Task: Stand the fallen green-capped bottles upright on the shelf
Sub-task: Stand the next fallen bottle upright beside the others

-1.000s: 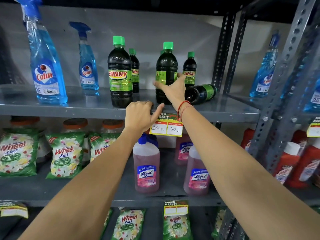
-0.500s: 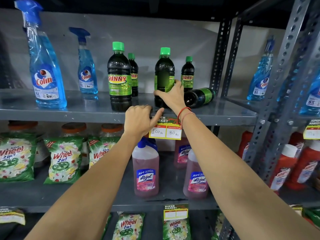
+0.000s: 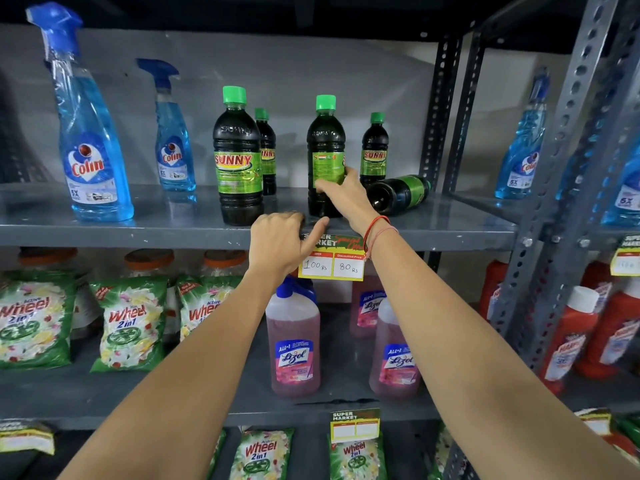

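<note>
One green-capped bottle (image 3: 398, 194) lies on its side at the right end of the top shelf (image 3: 433, 233), its dark base turned toward the near edge and its neck pointing to the far right, close to the perforated upright post (image 3: 441, 109). Just left of it an upright bottle (image 3: 325, 147) stands near the front of the shelf, and the right hand (image 3: 344, 195) has its grip wrapped around the lower label of this bottle, fingers on the near side and thumb on the right. A smaller upright bottle (image 3: 374, 148) stands behind, between the two. Further left, a large Sunny bottle (image 3: 237, 157) stands upright with a small one (image 3: 266, 150) behind it. The left hand (image 3: 278, 242) rests on the shelf's front edge, fingers curled over the lip, thumb out toward the price tag (image 3: 331, 261). Two blue Colin spray bottles (image 3: 90, 140) stand at the far left.
</note>
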Demonstrator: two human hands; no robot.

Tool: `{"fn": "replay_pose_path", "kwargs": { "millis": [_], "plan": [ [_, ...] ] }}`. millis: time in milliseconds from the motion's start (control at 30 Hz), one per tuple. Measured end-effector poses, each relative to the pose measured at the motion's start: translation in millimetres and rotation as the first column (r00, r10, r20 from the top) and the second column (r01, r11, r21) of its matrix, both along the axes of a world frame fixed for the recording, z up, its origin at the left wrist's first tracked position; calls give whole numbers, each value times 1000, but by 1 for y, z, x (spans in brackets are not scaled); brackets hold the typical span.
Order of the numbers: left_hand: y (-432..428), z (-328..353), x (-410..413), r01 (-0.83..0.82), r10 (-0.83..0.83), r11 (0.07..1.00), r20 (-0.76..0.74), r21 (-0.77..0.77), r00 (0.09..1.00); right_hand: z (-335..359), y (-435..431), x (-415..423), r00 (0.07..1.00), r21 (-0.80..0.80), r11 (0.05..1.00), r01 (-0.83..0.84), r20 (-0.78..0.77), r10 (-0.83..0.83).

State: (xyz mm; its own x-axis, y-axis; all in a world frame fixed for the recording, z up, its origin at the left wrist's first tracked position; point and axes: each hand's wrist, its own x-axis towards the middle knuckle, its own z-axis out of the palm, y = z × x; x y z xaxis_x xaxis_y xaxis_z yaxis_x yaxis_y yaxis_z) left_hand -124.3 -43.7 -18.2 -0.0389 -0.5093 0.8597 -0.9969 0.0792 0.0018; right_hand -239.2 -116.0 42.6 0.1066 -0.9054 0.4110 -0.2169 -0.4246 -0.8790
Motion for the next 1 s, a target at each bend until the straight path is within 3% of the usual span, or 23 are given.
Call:
{"fn": "replay_pose_path", "kwargs": {
  "millis": [200, 400, 600, 800, 1000],
  "plan": [
    [0, 0, 0, 3, -3, 1000, -5, 20, 1000, -5, -2, 4, 970, -167, 978, 129, -186, -160],
    [1, 0, 0, 2, -2, 1000, 4, 9, 1000, -2, 0, 0, 998, -65, 998, 22, -51, -25],
    [0, 0, 0, 7, -7, 999, -1, 33, 1000, -6, 4, 6, 965, -234, 955, 181, -142, -218],
    [2, 1, 1, 20, -20, 999, 15, 30, 1000, -4, 5, 2, 981, -106, 991, 81, -168, -98],
    [5, 3, 1, 34, -35, 999, 43, 28, 998, -5, 12, 1, 978, -108, 990, 96, -174, -114]
  ]
}}
